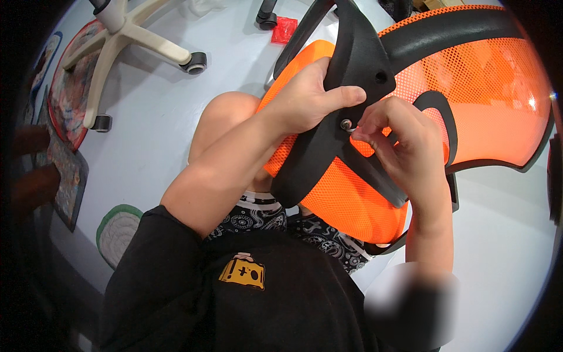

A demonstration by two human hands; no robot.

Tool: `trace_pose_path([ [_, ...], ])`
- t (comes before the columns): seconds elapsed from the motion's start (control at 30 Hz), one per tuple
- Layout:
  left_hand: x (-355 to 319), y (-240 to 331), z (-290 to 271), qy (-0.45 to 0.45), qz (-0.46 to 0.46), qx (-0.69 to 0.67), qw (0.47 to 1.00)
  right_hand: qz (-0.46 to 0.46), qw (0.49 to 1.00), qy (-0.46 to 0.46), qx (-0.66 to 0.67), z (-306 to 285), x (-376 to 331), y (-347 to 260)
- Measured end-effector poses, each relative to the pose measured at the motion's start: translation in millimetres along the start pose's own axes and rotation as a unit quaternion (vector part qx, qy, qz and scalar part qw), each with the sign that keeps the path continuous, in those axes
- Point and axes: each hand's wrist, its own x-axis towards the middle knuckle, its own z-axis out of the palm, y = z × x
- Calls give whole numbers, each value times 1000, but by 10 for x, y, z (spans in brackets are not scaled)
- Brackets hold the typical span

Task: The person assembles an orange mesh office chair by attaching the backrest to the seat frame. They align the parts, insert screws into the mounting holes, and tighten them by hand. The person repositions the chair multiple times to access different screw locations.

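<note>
An orange mesh chair back (469, 70) with a black plastic frame leans across my knees. My left hand (306, 98) is closed around the black plastic bracket (358, 53), its thumb lying over the top face. A round hole (381, 77) shows near the bracket's end. Just below my left thumb, a shiny bolt (346, 124) sits in the black plastic. My right hand (410, 141) is closed in a pinch right beside that bolt. A short bright metal bit shows at its fingertips, but the fingers hide most of it, so its kind is unclear.
A pale five-star chair base (126, 35) with black casters stands on the floor at the upper left. Round and dark-edged mats lie at far left, with a green-edged pad (120, 229) nearer. A red packet (284, 30) lies beyond the chair back.
</note>
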Motion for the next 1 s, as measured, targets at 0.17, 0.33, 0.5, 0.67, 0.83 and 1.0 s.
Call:
trace_pose_path([
  [0.17,19,-56,-3,29,14,-6,999,-11,997,-48,-60,-80,83,-75],
  [0.33,25,-70,-2,48,57,68,995,-43,990,-86,-99,-133,230,-149],
  [0.5,10,-51,24,36,58,4,998,-22,988,-88,-122,-121,219,-181],
  [0.67,2,-49,5,44,24,24,998,-17,990,-75,-118,-105,148,-162],
  [0.83,-2,-32,20,41,56,63,996,-59,982,-110,-144,-151,280,-195],
  [1.0,1,-99,-61,43,37,138,989,-52,972,-156,-166,-171,368,-209],
])
